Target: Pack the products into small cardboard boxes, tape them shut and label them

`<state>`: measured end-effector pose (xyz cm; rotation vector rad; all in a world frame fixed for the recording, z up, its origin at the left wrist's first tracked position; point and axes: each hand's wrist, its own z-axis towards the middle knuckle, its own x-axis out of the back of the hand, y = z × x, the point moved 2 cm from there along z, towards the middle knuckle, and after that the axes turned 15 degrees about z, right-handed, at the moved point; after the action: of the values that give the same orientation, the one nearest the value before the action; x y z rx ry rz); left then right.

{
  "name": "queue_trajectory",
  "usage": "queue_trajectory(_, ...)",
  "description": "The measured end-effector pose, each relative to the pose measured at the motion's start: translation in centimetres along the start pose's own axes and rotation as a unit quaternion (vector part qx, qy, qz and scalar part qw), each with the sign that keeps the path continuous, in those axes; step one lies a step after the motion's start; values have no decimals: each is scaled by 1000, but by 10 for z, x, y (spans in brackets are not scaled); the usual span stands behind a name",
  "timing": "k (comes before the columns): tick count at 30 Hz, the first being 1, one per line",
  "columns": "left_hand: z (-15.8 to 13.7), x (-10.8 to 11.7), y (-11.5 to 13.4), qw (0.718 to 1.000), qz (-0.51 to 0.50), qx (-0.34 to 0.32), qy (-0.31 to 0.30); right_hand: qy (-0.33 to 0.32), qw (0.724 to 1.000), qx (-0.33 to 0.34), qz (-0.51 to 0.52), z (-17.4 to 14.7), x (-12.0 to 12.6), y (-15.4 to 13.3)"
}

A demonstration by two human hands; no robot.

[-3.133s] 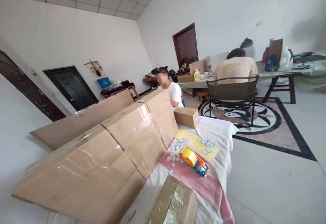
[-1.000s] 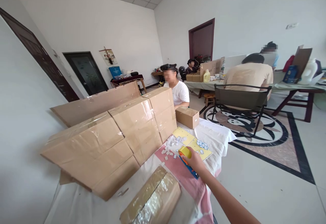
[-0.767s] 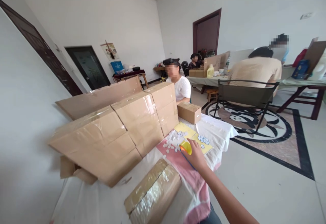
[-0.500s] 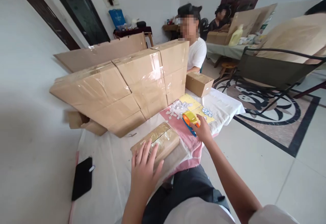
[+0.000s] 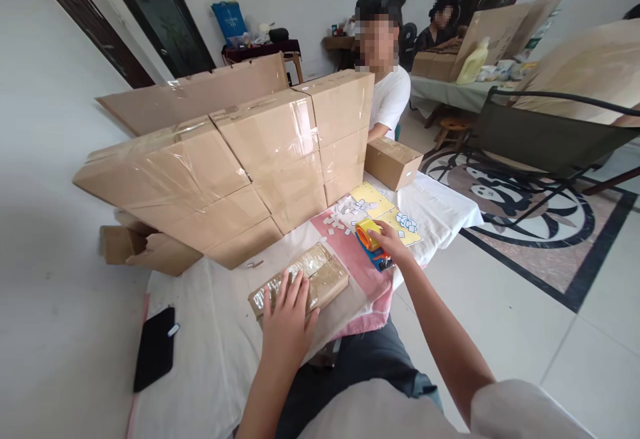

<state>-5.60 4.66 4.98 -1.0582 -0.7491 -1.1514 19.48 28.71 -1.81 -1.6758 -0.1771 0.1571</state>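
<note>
A white-walled room with a pale tiled floor [image 5: 510, 339] holds a cloth-covered desk [image 5: 205, 346], its white cover crossed by a pink band [image 5: 345, 252] that lies between the 2 sets of fingers. The left fingers [image 5: 294, 290] are spread and loose, laid across the top of a taped cardboard box [image 5: 325, 282], which reaches out ahead of them and to their right. The right fingers [image 5: 384, 232] grasp a tape dispenser [image 5: 367, 244] with a yellow roll and a blue body, just left of them; I cannot tell whether it rests on the cloth. Just beyond the right fingers lie yellow sheets [image 5: 370, 196] with a heap of blue-edged pieces [image 5: 407, 222]; pale loose pieces [image 5: 333, 221] are scattered ahead and to the left of those fingers. Ahead of the left fingers stands a wall of stacked cartons [image 5: 270, 139], with a cardboard panel [image 5: 200, 96] behind it. Well to the left of the left fingers are an open carton [image 5: 165, 254] and, nearer the wearer, a flat black object [image 5: 155, 349]. Farther ahead of the right fingers, a smaller closed carton [image 5: 393, 161] rests near a seated person [image 5: 391, 99] in a white shirt. Well to the right of those fingers, a folding chair [image 5: 545, 136] stands on the patterned part of the floor
</note>
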Motion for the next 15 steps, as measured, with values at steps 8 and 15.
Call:
queue_trajectory(8, 31, 42, 77, 905, -348, -19, 243, -45, 998, -13, 47, -3, 16, 17)
queue_trajectory(15, 57, -9, 152, 895, -434, 76, 74, 83, 978, 24, 190, -52, 10, 32)
